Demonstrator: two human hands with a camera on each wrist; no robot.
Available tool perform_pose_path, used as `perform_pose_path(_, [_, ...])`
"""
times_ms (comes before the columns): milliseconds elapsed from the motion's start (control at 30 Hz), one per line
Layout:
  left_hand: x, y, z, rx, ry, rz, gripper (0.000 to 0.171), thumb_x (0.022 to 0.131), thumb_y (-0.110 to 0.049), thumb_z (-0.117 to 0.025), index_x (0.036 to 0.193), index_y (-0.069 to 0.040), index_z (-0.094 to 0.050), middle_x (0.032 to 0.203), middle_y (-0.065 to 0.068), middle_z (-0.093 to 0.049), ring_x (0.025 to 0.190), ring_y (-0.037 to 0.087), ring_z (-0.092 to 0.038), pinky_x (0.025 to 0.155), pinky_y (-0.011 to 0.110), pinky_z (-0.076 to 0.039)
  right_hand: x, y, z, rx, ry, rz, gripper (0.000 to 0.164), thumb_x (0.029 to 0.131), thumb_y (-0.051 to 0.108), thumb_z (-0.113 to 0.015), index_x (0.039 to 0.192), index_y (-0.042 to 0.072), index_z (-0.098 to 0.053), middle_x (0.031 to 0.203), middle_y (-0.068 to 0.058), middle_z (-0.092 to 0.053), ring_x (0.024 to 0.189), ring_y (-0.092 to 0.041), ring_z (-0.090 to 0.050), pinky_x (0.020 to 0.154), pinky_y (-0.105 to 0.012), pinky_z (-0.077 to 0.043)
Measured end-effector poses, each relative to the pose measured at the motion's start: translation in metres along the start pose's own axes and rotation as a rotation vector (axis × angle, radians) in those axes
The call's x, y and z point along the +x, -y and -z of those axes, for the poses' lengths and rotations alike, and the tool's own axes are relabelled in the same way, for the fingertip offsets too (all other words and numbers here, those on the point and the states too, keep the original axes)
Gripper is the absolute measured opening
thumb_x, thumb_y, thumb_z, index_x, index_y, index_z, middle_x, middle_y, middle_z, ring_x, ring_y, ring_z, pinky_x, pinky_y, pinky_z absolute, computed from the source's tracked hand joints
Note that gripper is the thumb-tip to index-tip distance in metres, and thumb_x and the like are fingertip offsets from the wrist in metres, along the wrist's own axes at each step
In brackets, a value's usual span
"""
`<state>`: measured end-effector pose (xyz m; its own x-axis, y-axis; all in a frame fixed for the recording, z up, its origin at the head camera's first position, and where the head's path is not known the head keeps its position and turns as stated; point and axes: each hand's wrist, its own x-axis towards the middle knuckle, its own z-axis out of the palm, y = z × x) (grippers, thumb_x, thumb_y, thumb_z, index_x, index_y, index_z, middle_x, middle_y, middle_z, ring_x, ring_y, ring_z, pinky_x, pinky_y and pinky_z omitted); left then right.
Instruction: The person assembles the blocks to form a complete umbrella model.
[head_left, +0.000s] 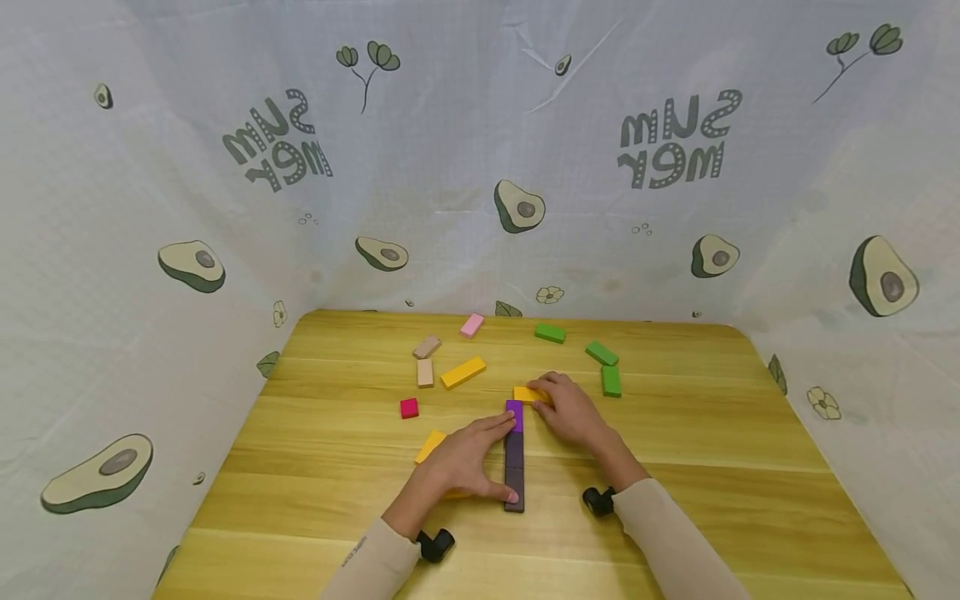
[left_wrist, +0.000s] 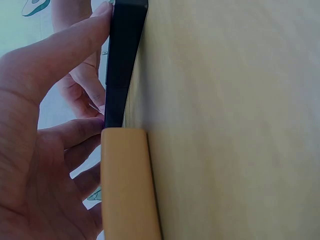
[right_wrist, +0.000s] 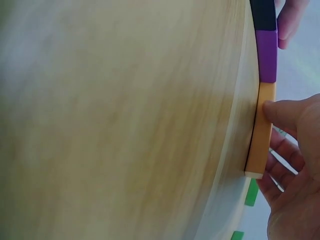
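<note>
Aligning, I judge: my right hand (head_left: 573, 412) pinches the yellow block (head_left: 526, 395) against the purple block (head_left: 515, 407); my left hand (head_left: 463, 460), spread wide, touches the dark row (head_left: 514, 454) (next, I'd square and release).

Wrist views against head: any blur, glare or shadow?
Head: bright, fairly even light, a few bright creases high on the printed backdrop. Left wrist: tabletop grain soft and washed out, a faint shadow beside the dark blocks. Right wrist: tabletop grain looks blurred, with a pale bluish patch toward the upper left, possibly glare.
</note>
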<state>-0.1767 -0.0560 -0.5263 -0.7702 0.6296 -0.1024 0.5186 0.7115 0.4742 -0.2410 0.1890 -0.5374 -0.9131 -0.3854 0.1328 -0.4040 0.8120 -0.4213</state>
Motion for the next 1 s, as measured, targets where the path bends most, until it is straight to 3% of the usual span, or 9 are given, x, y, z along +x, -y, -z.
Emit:
perform_pose_path(433, [0.001,0.001,-0.002,-0.001,0.002,-0.001,0.115,0.074,-0.072,-0.079,0.164,-0.021,-0.03,0.171,-0.008,-0.026,0.155,0.02,-0.033,0.123,0.043,-0.037,-0.001,0.002,0.001,0.002,0.009,-0.005,0.037,0.1,0.017,-0.067,0.136,0.007,-0.066,0.131,-0.015,-0.063,0.125,-0.037,-0.058,0.111,-0.056,-0.046])
perform_pose_path(733, [0.002,0.001,-0.002,0.002,0.005,0.004,0.116,0.074,-0.073,-0.078,0.165,-0.021,-0.029,0.171,-0.009,-0.024,0.156,0.019,-0.032,0.124,0.043,-0.036,-0.011,0.002,0.005,0.049,-0.044,0.024,0.044,0.099,0.021,-0.069,0.14,0.007,-0.062,0.143,-0.018,-0.057,0.136,-0.04,-0.051,0.116,-0.06,-0.04])
perform_pose_path(1000, [0.0,0.001,-0.002,-0.002,-0.008,0.0,0.115,0.073,-0.073,-0.079,0.164,-0.021,-0.03,0.171,-0.009,-0.025,0.155,0.02,-0.033,0.122,0.044,-0.038,-0.024,0.013,0.011,0.037,0.02,0.023,0.053,0.095,0.035,-0.072,0.142,0.01,-0.062,0.152,-0.015,-0.052,0.143,-0.04,-0.046,0.117,-0.062,-0.038])
